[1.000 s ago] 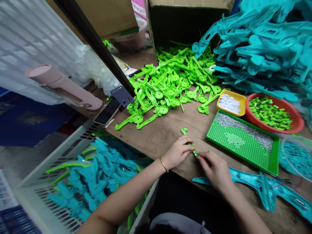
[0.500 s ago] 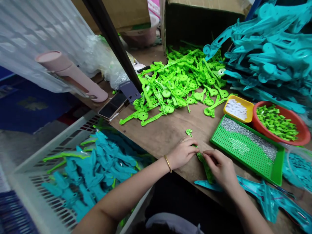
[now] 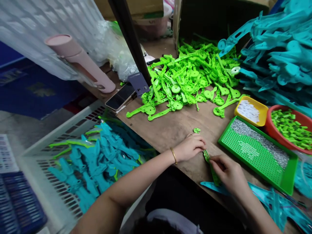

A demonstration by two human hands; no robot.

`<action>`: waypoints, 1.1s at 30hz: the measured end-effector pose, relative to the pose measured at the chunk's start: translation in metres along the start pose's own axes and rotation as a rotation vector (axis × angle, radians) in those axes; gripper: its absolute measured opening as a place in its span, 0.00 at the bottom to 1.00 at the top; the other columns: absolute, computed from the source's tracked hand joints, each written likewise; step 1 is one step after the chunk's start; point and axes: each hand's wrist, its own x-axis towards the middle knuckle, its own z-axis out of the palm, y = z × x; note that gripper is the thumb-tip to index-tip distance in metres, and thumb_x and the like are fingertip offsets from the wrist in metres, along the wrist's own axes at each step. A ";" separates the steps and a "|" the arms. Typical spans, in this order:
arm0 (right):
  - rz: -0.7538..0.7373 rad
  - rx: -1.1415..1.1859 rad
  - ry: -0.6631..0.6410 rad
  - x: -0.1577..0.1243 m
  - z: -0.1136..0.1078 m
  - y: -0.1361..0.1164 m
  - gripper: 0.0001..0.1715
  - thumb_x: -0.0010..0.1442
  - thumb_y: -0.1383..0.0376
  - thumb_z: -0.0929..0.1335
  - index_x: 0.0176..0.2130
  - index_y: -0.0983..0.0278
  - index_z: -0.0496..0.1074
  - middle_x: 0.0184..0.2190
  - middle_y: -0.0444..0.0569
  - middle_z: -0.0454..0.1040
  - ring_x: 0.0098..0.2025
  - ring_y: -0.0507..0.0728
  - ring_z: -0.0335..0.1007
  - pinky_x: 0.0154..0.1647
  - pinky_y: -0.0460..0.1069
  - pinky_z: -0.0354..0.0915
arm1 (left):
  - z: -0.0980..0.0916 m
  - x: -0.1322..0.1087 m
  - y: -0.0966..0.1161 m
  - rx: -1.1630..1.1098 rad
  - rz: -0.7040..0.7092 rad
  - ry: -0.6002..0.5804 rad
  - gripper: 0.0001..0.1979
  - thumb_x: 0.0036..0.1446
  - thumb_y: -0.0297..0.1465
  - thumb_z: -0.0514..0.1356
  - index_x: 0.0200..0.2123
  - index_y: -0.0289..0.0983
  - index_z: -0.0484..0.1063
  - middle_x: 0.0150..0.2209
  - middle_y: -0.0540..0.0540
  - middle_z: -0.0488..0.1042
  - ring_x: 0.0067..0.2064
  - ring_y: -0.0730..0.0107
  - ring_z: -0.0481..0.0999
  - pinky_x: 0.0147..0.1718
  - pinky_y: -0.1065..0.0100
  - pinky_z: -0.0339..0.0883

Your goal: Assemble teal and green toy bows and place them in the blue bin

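A long bright green plastic part lies on the table's front area, its small hooked end pointing away from me. My left hand, with a gold bangle at the wrist, is closed over its upper stretch. Thumb and fingers of my right hand pinch at its lower stretch; whether a tiny piece is also between them is hidden. Under my right forearm, a teal plastic shell rests on the table. A green perforated tray with small silver metal pieces sits to the right of my hands.
Behind are a heap of green parts and a stack of teal shells. A yellow dish of white pieces and a red bowl stand right. A white crate, phone and pink bottle are left.
The view has shifted, so most things appear farther right. Along the green part, the fingertips of my two hands are slightly farther apart, showing more of it between them.
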 end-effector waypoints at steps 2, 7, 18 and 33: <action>0.003 -0.040 0.014 0.000 0.002 0.000 0.14 0.59 0.58 0.63 0.36 0.63 0.74 0.31 0.48 0.76 0.31 0.53 0.72 0.33 0.48 0.66 | -0.001 0.002 0.002 0.003 -0.031 -0.016 0.03 0.55 0.27 0.62 0.32 0.38 0.76 0.40 0.48 0.75 0.47 0.68 0.70 0.53 0.63 0.56; -0.003 -0.171 0.087 -0.002 0.001 -0.002 0.14 0.59 0.59 0.62 0.36 0.63 0.73 0.28 0.47 0.76 0.27 0.52 0.71 0.29 0.46 0.64 | -0.004 0.004 0.004 -0.025 -0.047 -0.018 0.03 0.54 0.26 0.63 0.33 0.38 0.76 0.41 0.49 0.75 0.48 0.67 0.70 0.53 0.62 0.55; 0.040 -0.294 0.020 -0.002 0.005 -0.013 0.11 0.59 0.62 0.62 0.36 0.62 0.72 0.32 0.48 0.77 0.33 0.54 0.74 0.34 0.47 0.64 | -0.003 0.004 0.001 -0.044 -0.019 -0.019 0.03 0.52 0.24 0.64 0.31 0.38 0.75 0.40 0.49 0.74 0.48 0.66 0.69 0.52 0.61 0.56; 0.192 -0.310 -0.266 0.031 -0.016 -0.025 0.07 0.56 0.63 0.64 0.29 0.63 0.69 0.24 0.45 0.73 0.24 0.51 0.65 0.26 0.46 0.54 | 0.004 0.008 0.005 0.036 -0.046 0.049 0.02 0.53 0.26 0.63 0.30 0.38 0.74 0.36 0.50 0.74 0.46 0.66 0.69 0.50 0.62 0.57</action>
